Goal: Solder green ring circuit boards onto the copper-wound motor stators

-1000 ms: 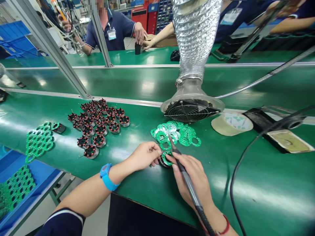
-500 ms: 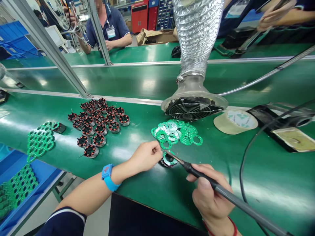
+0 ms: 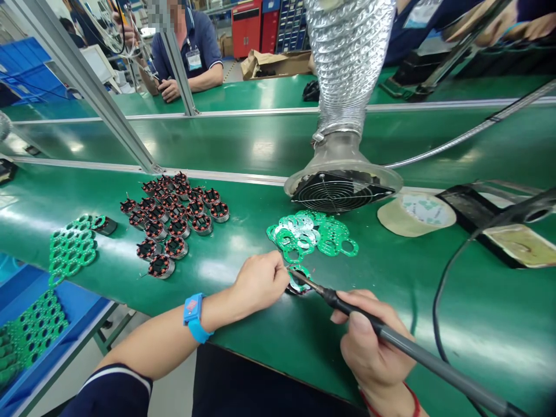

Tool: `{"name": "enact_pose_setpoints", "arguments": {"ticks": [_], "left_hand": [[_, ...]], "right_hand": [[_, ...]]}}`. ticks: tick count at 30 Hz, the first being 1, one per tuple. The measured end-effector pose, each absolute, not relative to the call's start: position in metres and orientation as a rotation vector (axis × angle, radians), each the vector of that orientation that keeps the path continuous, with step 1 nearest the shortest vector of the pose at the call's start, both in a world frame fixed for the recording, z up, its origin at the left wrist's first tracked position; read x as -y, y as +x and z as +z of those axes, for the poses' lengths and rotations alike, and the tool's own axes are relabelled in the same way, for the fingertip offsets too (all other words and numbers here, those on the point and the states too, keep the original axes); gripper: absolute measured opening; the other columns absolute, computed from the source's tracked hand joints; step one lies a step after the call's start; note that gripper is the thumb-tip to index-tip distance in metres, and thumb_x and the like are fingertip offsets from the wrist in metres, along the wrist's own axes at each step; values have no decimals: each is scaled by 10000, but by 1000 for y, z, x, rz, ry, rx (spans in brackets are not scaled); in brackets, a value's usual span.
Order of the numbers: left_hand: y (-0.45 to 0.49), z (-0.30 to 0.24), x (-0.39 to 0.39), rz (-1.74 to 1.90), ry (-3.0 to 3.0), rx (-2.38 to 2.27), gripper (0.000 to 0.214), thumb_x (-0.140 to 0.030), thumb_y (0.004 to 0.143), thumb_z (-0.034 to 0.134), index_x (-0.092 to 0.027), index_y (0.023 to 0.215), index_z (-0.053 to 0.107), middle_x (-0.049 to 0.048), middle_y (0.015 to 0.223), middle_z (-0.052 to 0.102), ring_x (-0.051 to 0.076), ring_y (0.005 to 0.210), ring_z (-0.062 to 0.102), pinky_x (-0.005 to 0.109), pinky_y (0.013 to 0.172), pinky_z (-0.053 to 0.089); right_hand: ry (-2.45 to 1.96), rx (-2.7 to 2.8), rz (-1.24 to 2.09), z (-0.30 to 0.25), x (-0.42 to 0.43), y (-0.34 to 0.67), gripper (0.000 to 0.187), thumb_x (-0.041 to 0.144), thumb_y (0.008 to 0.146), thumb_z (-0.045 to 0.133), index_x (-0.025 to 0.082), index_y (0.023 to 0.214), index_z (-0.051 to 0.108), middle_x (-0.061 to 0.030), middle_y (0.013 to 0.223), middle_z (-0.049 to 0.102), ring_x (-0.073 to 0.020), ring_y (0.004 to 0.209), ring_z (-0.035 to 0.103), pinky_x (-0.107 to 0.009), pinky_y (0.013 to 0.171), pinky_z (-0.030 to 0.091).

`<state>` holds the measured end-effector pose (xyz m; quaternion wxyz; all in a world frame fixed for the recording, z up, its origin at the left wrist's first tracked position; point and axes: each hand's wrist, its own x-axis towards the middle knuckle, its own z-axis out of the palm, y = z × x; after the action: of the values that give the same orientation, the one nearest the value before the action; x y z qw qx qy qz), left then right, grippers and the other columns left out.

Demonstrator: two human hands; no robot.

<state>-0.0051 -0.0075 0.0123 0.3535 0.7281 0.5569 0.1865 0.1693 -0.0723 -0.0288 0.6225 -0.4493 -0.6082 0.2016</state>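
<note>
My right hand [image 3: 372, 340] is closed round a dark soldering iron [image 3: 391, 339], whose tip rests on a small motor part with a green ring board [image 3: 299, 280] on the green bench. My left hand [image 3: 259, 282], fingers pinched together, sits at the left side of that part and touches it; whether it holds solder wire I cannot make out. A loose pile of green ring boards [image 3: 313, 234] lies just behind the part.
A cluster of several wound motor stators [image 3: 174, 217] lies to the left, with more green boards [image 3: 69, 249] at the far left and in a blue bin [image 3: 30, 333]. A fume duct with fan grille [image 3: 341, 188], a tape roll [image 3: 416, 213] and a sponge tray [image 3: 516, 243] stand behind. A person sits across the conveyor [image 3: 191, 43].
My right hand has swung the iron from upright to lying low and pointing left, and drawn back to the right. My left hand has closed in on the part.
</note>
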Motion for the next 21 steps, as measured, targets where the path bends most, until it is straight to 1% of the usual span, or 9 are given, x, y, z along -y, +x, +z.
{"name": "enact_pose_setpoints", "arguments": {"ticks": [3,6,9,11,12,17,19,20,21], "left_hand": [[-5,13,8,473,1894,-1455,167,-142,773,447,-199,619,417,-38,541,451,121,514,413,247,514,241],[-4,14,8,479,1883,-1458,165,-136,766,451,-198,614,428,-39,537,449,123,514,407,249,518,247],[-3,15,7,488,1842,-1458,172,-131,758,449,-199,602,422,-47,522,431,117,505,395,244,519,250],[-3,14,6,506,1798,-1447,175,-129,753,449,-196,595,414,-53,518,425,112,508,392,239,522,251],[-2,14,6,512,1771,-1437,174,-129,751,451,-194,594,412,-57,517,424,108,510,392,236,524,253],[-6,8,3,513,1666,-1364,157,-138,768,439,-185,619,423,-58,547,426,102,542,404,224,532,285],[-9,6,3,529,1650,-1316,74,-144,782,440,-185,729,470,-43,637,484,113,601,456,225,562,341],[-11,6,3,547,1666,-1286,56,-156,789,459,-183,827,490,-20,734,531,129,676,503,238,609,388],[-11,5,4,563,1709,-1251,151,-185,789,504,-180,940,489,17,863,564,158,789,540,270,687,432]], "right_hand": [[-1067,1419,378,-28,72,167,208,217,874,527,219,1060,621,-18,668,638,-191,625,597,-393,629,483],[-1243,1460,317,-26,68,163,301,208,892,513,218,1191,548,-60,860,713,-226,820,666,-427,751,519],[-1382,1590,333,-26,59,160,331,241,901,508,232,1232,511,-85,1060,699,-237,1021,642,-428,859,511],[-1405,1686,391,-28,54,159,362,289,885,534,240,1241,496,-98,1181,650,-247,1094,612,-428,898,504],[-1411,1718,426,-29,52,159,381,309,877,543,245,1248,485,-99,1209,635,-249,1107,606,-429,907,503],[-1459,1659,529,-35,50,158,407,364,872,544,253,1254,457,-92,1165,659,-242,1077,628,-429,897,512],[-1457,1620,527,-36,50,157,418,376,865,551,241,1251,461,-102,1151,661,-240,1058,638,-423,888,518],[-1452,1614,529,-36,50,157,415,376,863,554,239,1245,468,-102,1139,664,-237,1042,646,-416,880,523],[-1445,1608,533,-36,50,156,410,375,860,556,238,1238,475,-99,1121,669,-232,1022,654,-405,867,530]]}}
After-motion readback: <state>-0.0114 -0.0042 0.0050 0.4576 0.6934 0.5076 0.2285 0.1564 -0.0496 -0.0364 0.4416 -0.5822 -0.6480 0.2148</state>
